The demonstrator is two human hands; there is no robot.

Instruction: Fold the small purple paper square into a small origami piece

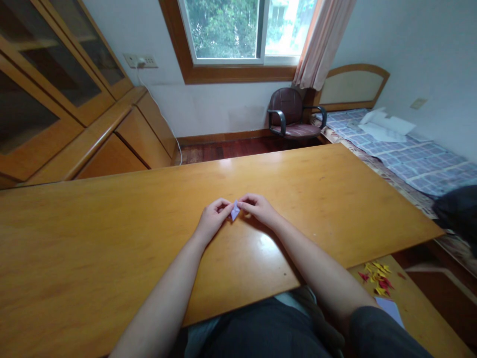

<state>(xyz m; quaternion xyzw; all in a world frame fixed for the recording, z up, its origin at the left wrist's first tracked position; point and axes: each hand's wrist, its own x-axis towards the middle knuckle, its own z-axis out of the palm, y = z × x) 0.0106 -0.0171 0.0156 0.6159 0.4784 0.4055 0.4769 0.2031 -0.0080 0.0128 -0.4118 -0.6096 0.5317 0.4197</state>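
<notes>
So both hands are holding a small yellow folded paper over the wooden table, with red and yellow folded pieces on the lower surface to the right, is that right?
Not quite: the head view shows that the small folded paper in the left hand and right hand is pale purple, not yellow. The rest is right.

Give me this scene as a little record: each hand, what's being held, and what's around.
Left hand: pinching the lilac paper from its left
Right hand: pinching it from its right
Paper's state: small, folded, pointed at the bottom
Table: yellowish-brown wood, beneath both hands
Lower surface: at right, bearing yellow and red pieces and a lilac sheet
Chair: dark red, black armrests, beyond the table
Bed: at right, checked cover
</notes>
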